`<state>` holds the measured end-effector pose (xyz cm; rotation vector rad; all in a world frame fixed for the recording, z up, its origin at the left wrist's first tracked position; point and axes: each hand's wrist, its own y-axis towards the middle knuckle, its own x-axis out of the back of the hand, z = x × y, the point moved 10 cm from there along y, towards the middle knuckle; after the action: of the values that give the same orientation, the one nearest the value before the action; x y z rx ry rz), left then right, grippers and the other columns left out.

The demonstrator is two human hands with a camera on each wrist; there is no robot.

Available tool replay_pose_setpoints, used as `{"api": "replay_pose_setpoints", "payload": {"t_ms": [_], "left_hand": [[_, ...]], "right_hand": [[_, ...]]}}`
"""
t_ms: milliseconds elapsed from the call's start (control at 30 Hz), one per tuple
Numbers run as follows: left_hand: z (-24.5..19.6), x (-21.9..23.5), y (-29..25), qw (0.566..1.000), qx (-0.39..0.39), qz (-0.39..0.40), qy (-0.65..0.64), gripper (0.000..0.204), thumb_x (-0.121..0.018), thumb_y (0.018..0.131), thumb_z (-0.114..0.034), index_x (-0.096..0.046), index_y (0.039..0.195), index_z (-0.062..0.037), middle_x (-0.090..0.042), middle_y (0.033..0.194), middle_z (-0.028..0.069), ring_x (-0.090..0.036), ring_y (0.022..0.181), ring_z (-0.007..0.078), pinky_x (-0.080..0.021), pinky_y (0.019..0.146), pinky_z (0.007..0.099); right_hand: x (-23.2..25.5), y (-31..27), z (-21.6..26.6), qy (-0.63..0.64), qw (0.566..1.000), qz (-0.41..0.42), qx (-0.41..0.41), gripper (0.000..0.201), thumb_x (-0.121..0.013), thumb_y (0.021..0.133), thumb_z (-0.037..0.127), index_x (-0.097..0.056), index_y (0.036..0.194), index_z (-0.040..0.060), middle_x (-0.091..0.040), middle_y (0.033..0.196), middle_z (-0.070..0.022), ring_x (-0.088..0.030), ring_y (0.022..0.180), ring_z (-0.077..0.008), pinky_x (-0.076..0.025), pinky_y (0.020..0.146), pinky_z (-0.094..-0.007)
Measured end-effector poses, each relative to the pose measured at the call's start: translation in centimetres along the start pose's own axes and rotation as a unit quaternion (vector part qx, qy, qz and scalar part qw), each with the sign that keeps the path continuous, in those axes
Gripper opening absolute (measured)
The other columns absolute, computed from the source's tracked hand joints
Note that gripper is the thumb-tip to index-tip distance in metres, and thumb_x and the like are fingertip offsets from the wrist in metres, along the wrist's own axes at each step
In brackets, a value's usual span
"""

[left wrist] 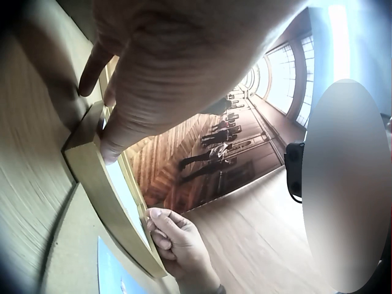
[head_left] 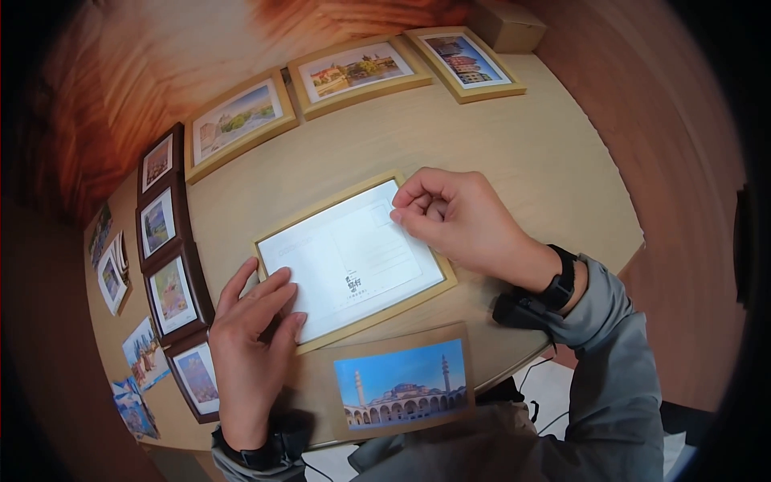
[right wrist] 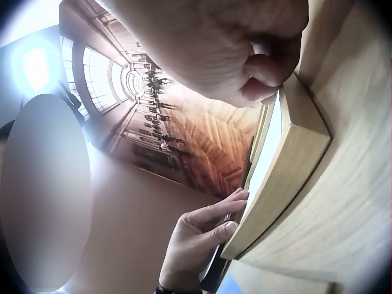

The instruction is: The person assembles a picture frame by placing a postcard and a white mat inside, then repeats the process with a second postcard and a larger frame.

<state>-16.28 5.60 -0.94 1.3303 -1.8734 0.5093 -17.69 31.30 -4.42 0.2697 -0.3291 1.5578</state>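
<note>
A light wooden picture frame [head_left: 438, 279] lies on the table with a white sheet [head_left: 277, 245] inside it. On that sheet is a postcard [head_left: 328, 277], its printed back facing up. My left hand [head_left: 255, 325] rests at the frame's left end, fingers spread over the rim and thumb by the white surface. At the opposite end my right hand [head_left: 462, 217] has its fingers curled, thumb and forefinger tips together at the postcard's upper right corner. I cannot tell whether the corner is between them. In the right wrist view, curled fingers [right wrist: 262, 73] sit right at the frame's corner.
A mosque picture [head_left: 405, 386] on brown backing lies at the near table edge. Wooden framed pictures [head_left: 359, 74] line the far side. Dark framed pictures [head_left: 173, 293] stand in a row at left, with loose cards [head_left: 144, 353] beyond. A cardboard box [head_left: 506, 28] sits at the far corner.
</note>
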Motion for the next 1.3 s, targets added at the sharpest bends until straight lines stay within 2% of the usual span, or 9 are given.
{"api": "replay_pose_setpoints", "payload": {"t_ms": [67, 133, 167, 233, 333, 433, 733, 900, 1300], "left_hand": [[0.1, 0.0, 0.0, 1.0, 0.005, 0.0, -0.002, 0.038, -0.079, 0.078, 0.006, -0.079, 0.115, -0.0006, -0.076, 0.127, 0.015, -0.055, 0.142, 0.0384, -0.047, 0.115, 0.047], [0.1, 0.0, 0.0, 1.0, 0.003, 0.0, -0.009, 0.038, -0.079, 0.078, 0.006, -0.079, 0.115, -0.0009, -0.076, 0.127, 0.0154, -0.054, 0.142, 0.0387, -0.046, 0.115, 0.0473], [0.2, 0.1, -0.1, 1.0, 0.005, -0.004, -0.006, 0.038, -0.079, 0.078, 0.006, -0.079, 0.115, -0.0009, -0.076, 0.127, 0.0154, -0.054, 0.142, 0.0387, -0.046, 0.115, 0.0473], [0.2, 0.2, -0.1, 1.0, -0.001, -0.007, -0.028, 0.038, -0.081, 0.077, 0.006, -0.079, 0.114, -0.0006, -0.076, 0.127, 0.0156, -0.054, 0.142, 0.0393, -0.046, 0.115, 0.048], [0.4, 0.1, -0.1, 0.999, -0.01, -0.006, -0.034, 0.037, -0.083, 0.076, 0.005, -0.079, 0.112, -0.0004, -0.076, 0.126, 0.0155, -0.055, 0.142, 0.0398, -0.046, 0.115, 0.0485], [0.2, 0.1, 0.0, 1.0, -0.007, -0.009, -0.027, 0.037, -0.084, 0.075, 0.004, -0.079, 0.111, -0.001, -0.077, 0.126, 0.0145, -0.055, 0.141, 0.0402, -0.046, 0.115, 0.0486], [0.4, 0.2, 0.1, 1.0, 0.002, 0.002, -0.013, 0.037, -0.085, 0.077, 0.0, -0.08, 0.113, -0.0037, -0.077, 0.127, 0.0108, -0.056, 0.14, 0.0393, -0.048, 0.113, 0.0471], [-0.2, 0.4, 0.0, 0.999, -0.038, -0.008, 0.013, 0.031, -0.084, 0.08, -0.002, -0.079, 0.111, -0.0042, -0.076, 0.125, 0.0113, -0.059, 0.135, 0.0392, -0.053, 0.107, 0.0448], [0.1, 0.2, -0.1, 1.0, -0.001, -0.003, -0.011, 0.039, -0.086, 0.074, 0.002, -0.08, 0.112, -0.0028, -0.078, 0.124, 0.0126, -0.057, 0.139, 0.0394, -0.047, 0.113, 0.048]], "right_hand": [[0.3, -0.1, 0.6, -0.016, 1.0, 0.008, 0.014, 0.018, -0.077, 0.095, 0.007, -0.07, 0.107, -0.0033, -0.066, 0.086, 0.0009, -0.054, 0.071, -0.0022, -0.045, 0.061, -0.0208], [0.2, -0.7, 2.7, -0.101, 0.986, 0.047, 0.123, 0.027, -0.083, 0.089, 0.009, -0.071, 0.111, -0.0011, -0.064, 0.093, -0.0026, -0.055, 0.071, -0.0075, -0.047, 0.064, -0.0241], [0.5, -0.8, 2.8, -0.1, 0.986, 0.05, 0.128, 0.027, -0.083, 0.089, 0.009, -0.071, 0.111, -0.0011, -0.064, 0.093, -0.0026, -0.055, 0.071, -0.0075, -0.047, 0.064, -0.0241], [-0.2, -1.5, 3.3, -0.177, 0.966, 0.101, 0.162, 0.044, -0.09, 0.081, 0.012, -0.07, 0.119, 0.0018, -0.062, 0.106, -0.007, -0.057, 0.078, -0.0145, -0.05, 0.07, -0.0281], [-0.5, -1.9, 3.0, -0.178, 0.966, 0.134, 0.133, 0.058, -0.093, 0.077, 0.015, -0.068, 0.127, 0.0035, -0.06, 0.115, -0.0088, -0.057, 0.085, -0.0178, -0.051, 0.075, -0.0306], [-0.6, -2.0, 3.3, -0.191, 0.961, 0.135, 0.15, 0.055, -0.09, 0.081, 0.019, -0.066, 0.126, 0.001, -0.059, 0.115, -0.0113, -0.062, 0.087, -0.024, -0.053, 0.077, -0.0353], [-0.8, -2.1, 3.2, -0.175, 0.963, 0.123, 0.164, 0.054, -0.093, 0.076, 0.009, -0.069, 0.124, 0.0045, -0.057, 0.113, -0.0087, -0.06, 0.088, -0.0226, -0.053, 0.075, -0.0322], [-0.9, -2.1, 3.1, -0.171, 0.965, 0.129, 0.151, 0.051, -0.093, 0.076, 0.008, -0.072, 0.122, 0.0041, -0.057, 0.113, -0.008, -0.06, 0.09, -0.0201, -0.052, 0.073, -0.0311], [-0.8, -2.2, 2.9, -0.161, 0.967, 0.128, 0.15, 0.048, -0.092, 0.079, 0.009, -0.072, 0.123, 0.0048, -0.057, 0.114, -0.0083, -0.06, 0.091, -0.0204, -0.052, 0.074, -0.0309]]}}
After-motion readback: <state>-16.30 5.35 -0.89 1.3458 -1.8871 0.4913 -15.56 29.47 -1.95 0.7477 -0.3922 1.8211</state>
